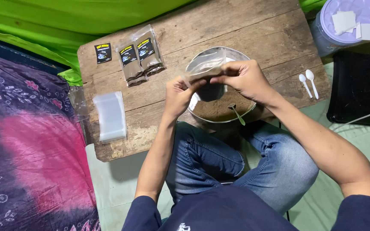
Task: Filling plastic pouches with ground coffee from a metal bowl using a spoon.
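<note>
There is a single view, from a camera on the person's head, looking steeply down and slightly forward over their own lap. It sits close: the forearms run in from 5 and 7 o'clock, and the left hand (177,95) and right hand (244,77) meet near centre. The wooden desk (253,30) fills the upper middle, lying skewed, its far edge rising toward 1 o'clock. A patterned cloth (31,141) takes 9 o'clock, a lidded tub (343,21) is cut off at 2 o'clock, and the knees show below centre.
</note>
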